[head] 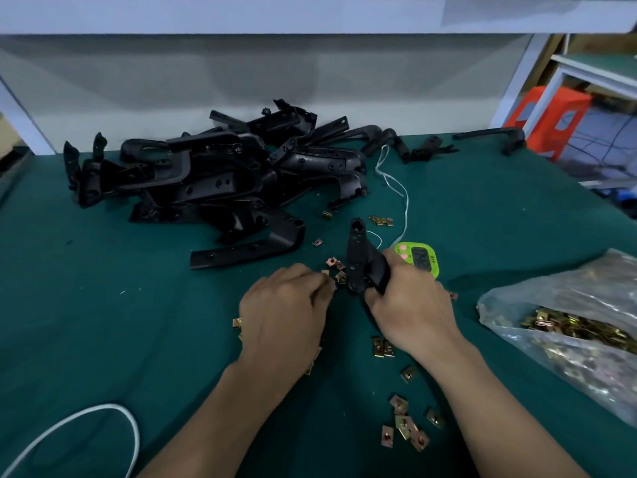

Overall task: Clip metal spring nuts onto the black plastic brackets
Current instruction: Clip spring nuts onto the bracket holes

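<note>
One black plastic bracket [358, 257], upright at mid-bench, gripped round its lower end by the right hand [410, 305]. The left hand [286, 312] curls its fingers over a small cluster of spring nuts [336, 269] just beside the bracket's base; whether it pinches one cannot be told. Around them on the green bench [103, 305]: one heap of brackets [213, 174] behind, too tangled to count; one clear bag of nuts [568, 326] at right; one green timer [422, 258].
</note>
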